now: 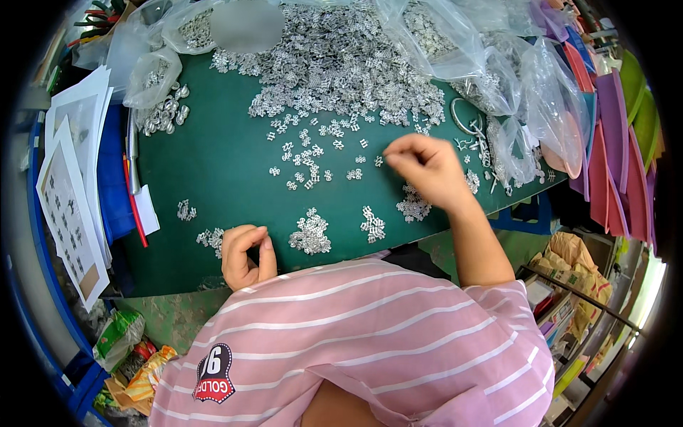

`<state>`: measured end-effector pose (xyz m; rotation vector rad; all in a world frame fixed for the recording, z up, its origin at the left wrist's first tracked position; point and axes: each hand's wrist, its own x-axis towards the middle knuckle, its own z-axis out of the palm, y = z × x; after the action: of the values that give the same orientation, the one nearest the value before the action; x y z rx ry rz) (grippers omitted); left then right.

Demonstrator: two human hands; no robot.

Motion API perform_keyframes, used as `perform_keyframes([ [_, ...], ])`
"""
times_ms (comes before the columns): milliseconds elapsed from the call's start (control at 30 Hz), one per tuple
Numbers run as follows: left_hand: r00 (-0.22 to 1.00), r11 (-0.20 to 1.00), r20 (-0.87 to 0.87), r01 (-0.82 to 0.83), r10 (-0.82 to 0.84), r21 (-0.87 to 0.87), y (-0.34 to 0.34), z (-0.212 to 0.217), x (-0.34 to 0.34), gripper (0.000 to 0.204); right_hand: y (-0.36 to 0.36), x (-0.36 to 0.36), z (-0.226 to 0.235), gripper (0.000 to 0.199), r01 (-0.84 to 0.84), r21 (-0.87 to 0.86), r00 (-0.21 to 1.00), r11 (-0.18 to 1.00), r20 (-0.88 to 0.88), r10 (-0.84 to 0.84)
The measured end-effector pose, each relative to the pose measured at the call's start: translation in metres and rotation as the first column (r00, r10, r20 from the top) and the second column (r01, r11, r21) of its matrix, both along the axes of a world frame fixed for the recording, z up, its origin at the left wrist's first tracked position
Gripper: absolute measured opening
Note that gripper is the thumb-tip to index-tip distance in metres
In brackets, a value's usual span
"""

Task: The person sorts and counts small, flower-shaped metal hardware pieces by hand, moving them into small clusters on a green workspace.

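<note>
Small silver openwork metal pieces cover much of the green table (213,142). My right hand (430,171) is over the table at centre right, thumb and forefinger pinched together; whatever they hold, if anything, is too small to make out. Under its wrist side lies a small pile of pieces (413,205). At the near edge, my left hand (245,257) has its fingers curled in, thumb tip close to the forefinger, its contents hidden. Beside it on the left lies another little pile (210,239). Between my hands are a larger pile (310,233) and a narrow pile (372,225).
A big heap of the metal pieces (341,64) fills the far side, with clear plastic bags (434,39) around it. Round silver parts (167,112) lie far left. Papers (75,185) and a red pen (135,203) line the left edge. A metal ring (462,117) lies right.
</note>
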<state>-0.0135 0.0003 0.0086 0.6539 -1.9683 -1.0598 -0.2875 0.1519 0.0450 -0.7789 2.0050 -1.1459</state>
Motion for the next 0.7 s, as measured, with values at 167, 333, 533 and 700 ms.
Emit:
perform_keyframes([
  [167,0.999,0.999,0.002,0.037,-0.037,0.018,0.001,0.001,0.003,0.025,-0.009,0.013,-0.002,0.015,-0.197,0.024,0.698,0.980,-0.699,0.157],
  [333,1.000,1.000,-0.017,0.009,-0.009,0.022,0.002,0.001,0.001,0.024,-0.011,0.010,-0.009,0.008,0.089,-0.195,0.995,0.977,-0.035,-0.098],
  [533,1.000,1.000,-0.001,0.000,0.000,0.008,0.001,0.002,0.000,0.023,-0.026,-0.002,0.003,0.015,0.057,-0.198,0.994,0.979,0.101,-0.038],
  [700,1.000,1.000,-0.001,0.004,-0.004,0.027,0.001,0.001,0.001,0.023,-0.056,0.014,0.000,0.013,-0.268,-0.064,0.791,0.961,-0.584,0.182],
])
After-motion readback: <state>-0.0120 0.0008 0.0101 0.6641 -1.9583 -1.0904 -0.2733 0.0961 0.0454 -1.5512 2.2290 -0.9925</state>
